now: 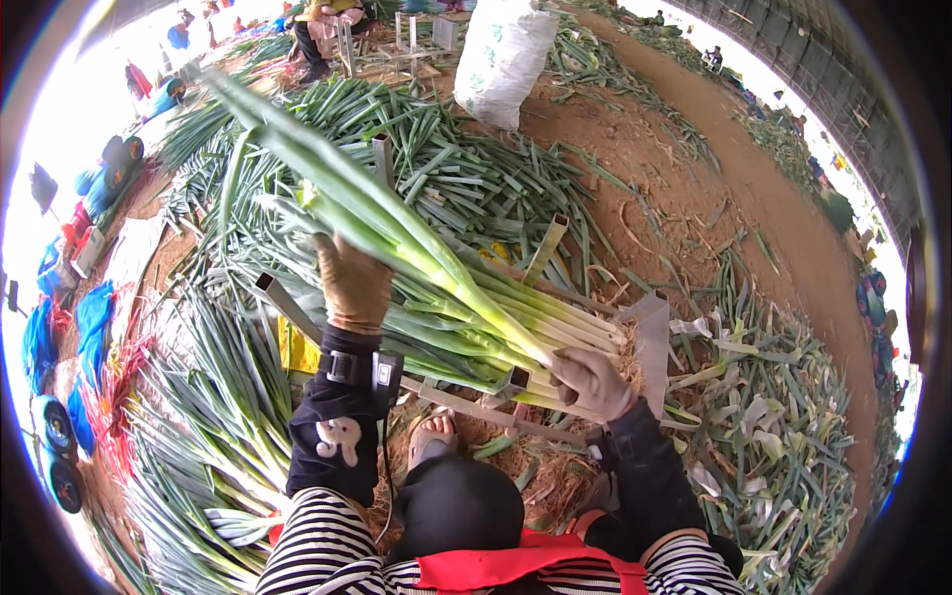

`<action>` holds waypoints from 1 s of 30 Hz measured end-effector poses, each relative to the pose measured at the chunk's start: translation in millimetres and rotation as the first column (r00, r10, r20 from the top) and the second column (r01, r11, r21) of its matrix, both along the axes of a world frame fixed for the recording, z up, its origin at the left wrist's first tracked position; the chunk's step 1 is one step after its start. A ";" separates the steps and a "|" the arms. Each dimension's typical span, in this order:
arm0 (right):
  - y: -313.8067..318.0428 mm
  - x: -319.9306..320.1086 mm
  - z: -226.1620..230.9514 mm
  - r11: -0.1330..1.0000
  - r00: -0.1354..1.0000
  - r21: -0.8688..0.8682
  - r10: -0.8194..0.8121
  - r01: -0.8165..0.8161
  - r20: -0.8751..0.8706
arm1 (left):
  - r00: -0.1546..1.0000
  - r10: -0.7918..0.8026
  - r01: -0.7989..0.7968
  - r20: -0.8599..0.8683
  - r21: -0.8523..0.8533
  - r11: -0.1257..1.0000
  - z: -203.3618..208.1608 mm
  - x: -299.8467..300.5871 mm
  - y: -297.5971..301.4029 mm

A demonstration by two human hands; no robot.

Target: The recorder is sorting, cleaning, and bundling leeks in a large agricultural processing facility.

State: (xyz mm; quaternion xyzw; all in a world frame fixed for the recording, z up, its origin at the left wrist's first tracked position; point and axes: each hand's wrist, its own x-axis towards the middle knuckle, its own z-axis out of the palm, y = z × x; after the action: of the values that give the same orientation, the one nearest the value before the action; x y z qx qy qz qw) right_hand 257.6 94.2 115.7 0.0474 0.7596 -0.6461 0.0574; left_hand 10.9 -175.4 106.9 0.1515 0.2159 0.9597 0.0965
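Note:
My right hand [592, 385], in a light glove, is closed round the pale root end of a leek [436, 258]. That leek slants up to the far left, its green leaves smeared by motion. My left hand [354, 286], in a tan glove, is raised beside the leek's leaves; its fingers are partly hidden and blurred, so its grip cannot be told. Below both hands, a bundle of leeks [526, 322] lies in a metal frame [650, 342], white root ends against the plate on the right.
A big heap of leeks [426, 159] lies beyond the frame, and more leeks [213, 416] spread at the left beside red strings [114, 397]. Leaf scraps [764, 446] cover the ground at right. A white sack [506, 59] stands at the back, near another person [327, 25].

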 end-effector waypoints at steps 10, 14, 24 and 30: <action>51.3 -28.4 -99.9 0.958 0.986 0.248 0.120 -0.145 0.116 | 0.891 -0.170 0.223 0.421 -0.080 0.972 -100.7 22.9 2.6; 13.3 -20.4 -58.8 0.767 0.985 0.638 0.055 0.064 -0.164 | 0.912 -0.184 0.208 0.366 -0.027 0.978 -84.4 20.1 -17.7; 9.9 -2.1 -41.9 0.795 0.962 0.572 -0.048 0.200 -0.269 | 0.979 0.190 -0.153 0.073 -0.353 0.923 -11.3 -83.8 -43.3; 8.6 -11.1 -46.2 0.883 0.927 0.373 -0.155 0.285 -0.341 | 0.936 0.346 -0.250 0.065 -0.569 0.783 22.6 -73.9 -47.9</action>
State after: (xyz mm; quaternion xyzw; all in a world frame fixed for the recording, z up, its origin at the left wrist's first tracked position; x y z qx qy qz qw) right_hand 246.4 102.8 69.6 0.0463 0.8688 -0.4712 -0.1451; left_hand -63.0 -223.3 129.5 0.0006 0.4961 0.8682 0.0005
